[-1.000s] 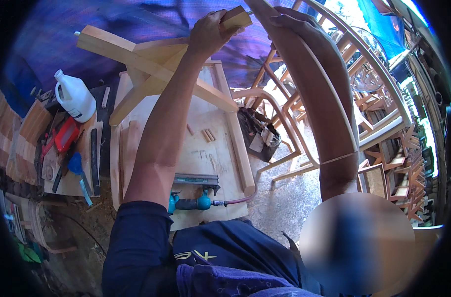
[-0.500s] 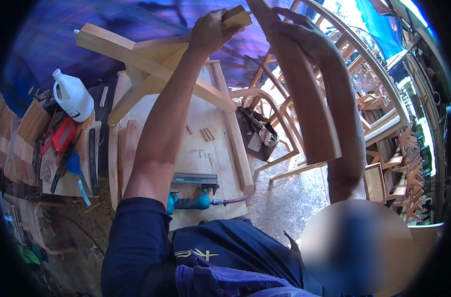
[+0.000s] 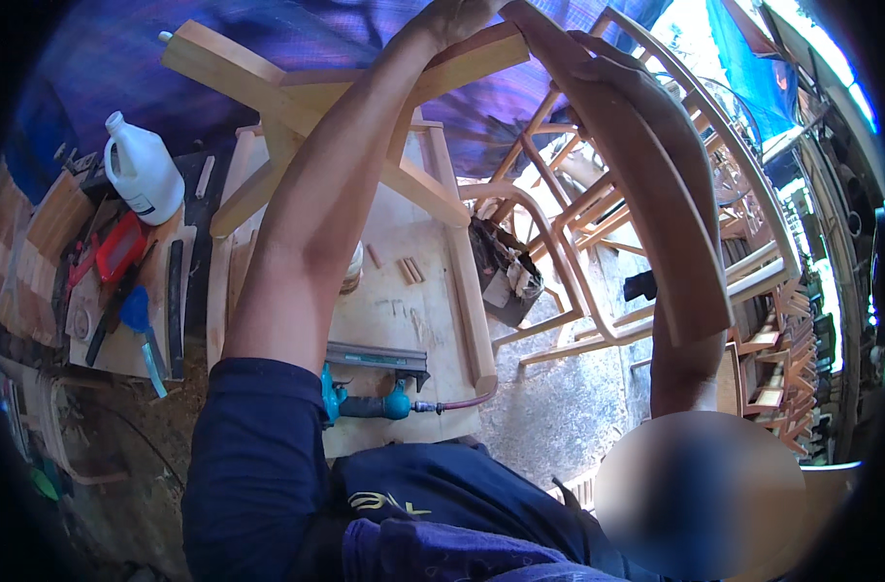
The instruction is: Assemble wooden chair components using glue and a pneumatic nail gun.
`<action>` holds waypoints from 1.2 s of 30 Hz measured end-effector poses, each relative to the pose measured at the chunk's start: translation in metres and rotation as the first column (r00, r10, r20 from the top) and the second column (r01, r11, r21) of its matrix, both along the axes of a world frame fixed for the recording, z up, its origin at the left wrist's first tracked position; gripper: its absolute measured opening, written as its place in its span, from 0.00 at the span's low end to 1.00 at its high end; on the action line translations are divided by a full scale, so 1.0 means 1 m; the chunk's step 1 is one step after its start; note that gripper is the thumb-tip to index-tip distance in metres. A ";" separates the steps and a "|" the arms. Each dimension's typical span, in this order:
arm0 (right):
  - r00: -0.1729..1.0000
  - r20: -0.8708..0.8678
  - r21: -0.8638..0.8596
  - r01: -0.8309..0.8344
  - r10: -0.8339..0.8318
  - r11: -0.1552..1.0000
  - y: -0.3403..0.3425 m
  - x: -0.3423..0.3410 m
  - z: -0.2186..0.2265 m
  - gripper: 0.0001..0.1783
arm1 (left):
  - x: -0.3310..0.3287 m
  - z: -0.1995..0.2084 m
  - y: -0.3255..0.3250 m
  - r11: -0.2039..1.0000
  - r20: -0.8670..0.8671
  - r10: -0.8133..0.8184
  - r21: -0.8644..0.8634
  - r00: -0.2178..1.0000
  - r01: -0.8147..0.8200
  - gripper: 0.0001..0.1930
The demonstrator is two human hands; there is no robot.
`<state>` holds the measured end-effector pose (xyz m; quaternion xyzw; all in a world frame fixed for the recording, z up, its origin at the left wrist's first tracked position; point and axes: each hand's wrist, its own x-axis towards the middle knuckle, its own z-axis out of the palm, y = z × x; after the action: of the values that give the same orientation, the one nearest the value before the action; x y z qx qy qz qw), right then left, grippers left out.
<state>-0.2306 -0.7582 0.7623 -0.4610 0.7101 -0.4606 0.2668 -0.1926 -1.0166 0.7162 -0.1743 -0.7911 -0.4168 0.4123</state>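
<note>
My left hand (image 3: 467,17), partly cut off by the upper rim, closes around the far end of a pale X-shaped wooden frame (image 3: 234,73). My right hand (image 3: 632,78) grips a long, slightly curved wooden board (image 3: 646,184) from its right side. The board's upper end meets the frame's arm beside my left hand; whether they are joined cannot be seen. The frame rests on a pale wooden worktop (image 3: 404,310) with raised side rails, and my left forearm hides part of it.
A teal nail gun (image 3: 379,398) with a hose lies at the worktop's near edge, short dowels (image 3: 410,270) beyond it. On the left are a white jug (image 3: 144,170) and hand tools. Wooden chair frames (image 3: 598,223) and a box (image 3: 506,276) stand right.
My left hand has moved up and right along with the frame's arm. The board in my right hand has shifted right and slightly down. Part of a jar now shows beside my left forearm.
</note>
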 end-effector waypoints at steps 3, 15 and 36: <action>1.000 -0.016 0.001 0.016 -0.016 1.000 0.002 -0.007 -0.002 0.39 | -0.017 0.001 0.011 0.985 0.047 -0.172 -0.007 0.984 0.173 0.26; 0.997 -0.047 -0.031 0.056 -0.058 0.998 0.014 -0.020 -0.009 0.38 | -0.042 -0.004 0.018 0.913 0.088 -0.385 0.182 0.919 0.365 0.22; 0.995 -0.090 -0.137 0.038 -0.050 0.990 0.023 -0.009 -0.016 0.38 | 0.029 0.014 0.069 0.800 0.180 -0.403 0.546 0.897 0.250 0.17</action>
<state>-0.2398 -0.7356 0.7461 -0.4831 0.6988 -0.4917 0.1913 -0.1638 -0.9473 0.7298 -0.1316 -0.6608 -0.6970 0.2453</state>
